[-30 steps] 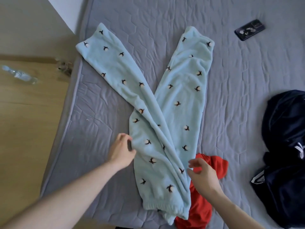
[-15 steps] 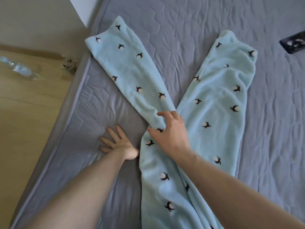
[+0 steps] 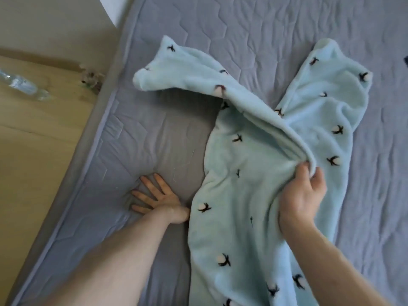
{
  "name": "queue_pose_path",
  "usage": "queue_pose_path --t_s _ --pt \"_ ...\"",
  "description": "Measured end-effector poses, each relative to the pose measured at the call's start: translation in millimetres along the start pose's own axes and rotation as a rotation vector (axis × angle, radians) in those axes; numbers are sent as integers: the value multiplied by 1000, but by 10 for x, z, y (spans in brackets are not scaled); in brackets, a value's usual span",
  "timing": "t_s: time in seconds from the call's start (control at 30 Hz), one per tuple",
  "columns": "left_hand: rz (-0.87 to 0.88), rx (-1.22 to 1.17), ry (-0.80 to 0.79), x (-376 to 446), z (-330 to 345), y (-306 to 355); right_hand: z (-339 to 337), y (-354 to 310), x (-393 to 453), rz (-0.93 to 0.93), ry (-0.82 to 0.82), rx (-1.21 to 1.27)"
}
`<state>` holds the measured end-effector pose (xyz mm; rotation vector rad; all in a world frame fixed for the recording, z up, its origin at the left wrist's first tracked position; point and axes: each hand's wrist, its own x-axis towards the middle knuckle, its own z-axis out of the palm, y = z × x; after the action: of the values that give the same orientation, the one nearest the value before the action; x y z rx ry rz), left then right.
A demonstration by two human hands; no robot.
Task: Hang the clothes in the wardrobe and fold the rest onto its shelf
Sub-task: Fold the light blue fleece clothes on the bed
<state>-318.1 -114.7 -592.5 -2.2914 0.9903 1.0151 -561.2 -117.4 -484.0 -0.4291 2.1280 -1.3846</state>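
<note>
- The trousers (image 3: 254, 195) lie on the bed (image 3: 254, 29), waist end toward the near edge and running out of view there; the two legs spread in a V toward the far edge
- The right hand (image 3: 302, 195) pinches a ridge of fabric on the left leg, its grip closed on the cloth; that leg is lifted off the bed and arches toward the right leg, so the fold looks just begun
- The left hand (image 3: 159, 198) lies flat on the bed just beside the trousers' left edge, fingers straight, grip open and holding nothing
- Judged from this: the legs are not yet laid one on the other; no crosswise fold is made; nothing is on a shelf or hanger here; the wardrobe is not in view
- A bottle (image 3: 24, 85) lies on the floor (image 3: 33, 151) off the bed's left edge
</note>
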Motion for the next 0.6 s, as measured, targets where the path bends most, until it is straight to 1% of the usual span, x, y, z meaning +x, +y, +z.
queue_pose_path --t_s 0.07,0.1,0.13,0.17,0.2,0.27,0.3,0.33,0.4,0.47,0.53,0.6 --pt "-2 27 -27 -43 -51 23 -307 107 161 185 258 46" --pt "-6 39 -26 -73 -73 34 -440 197 211 271 336 37" --pt "-10 51 -18 -104 -79 50 -562 310 241 344 363 -18" --pt "-11 63 -10 -121 -87 65 -679 440 264 395 339 -134" --pt "-12 76 -2 -141 -87 83 -776 549 259 434 279 -257" --pt "-20 105 8 -161 -86 118 -870 650 215 429 103 -444" --pt "-26 113 9 -158 -85 126 -868 631 193 372 38 -471" --pt "-31 115 10 -156 -83 129 -840 550 179 277 11 -486" --pt "-44 116 4 -134 -99 113 -714 350 216 -11 -31 -532" --pt "-46 109 -21 -105 -107 100 -510 163 348 -305 -129 -611" --pt "-49 97 -20 -101 -106 101 -239 -3 530 -462 -287 -738" --pt "-60 76 -10 -109 -95 117 -2 -75 683 -523 -482 -934"
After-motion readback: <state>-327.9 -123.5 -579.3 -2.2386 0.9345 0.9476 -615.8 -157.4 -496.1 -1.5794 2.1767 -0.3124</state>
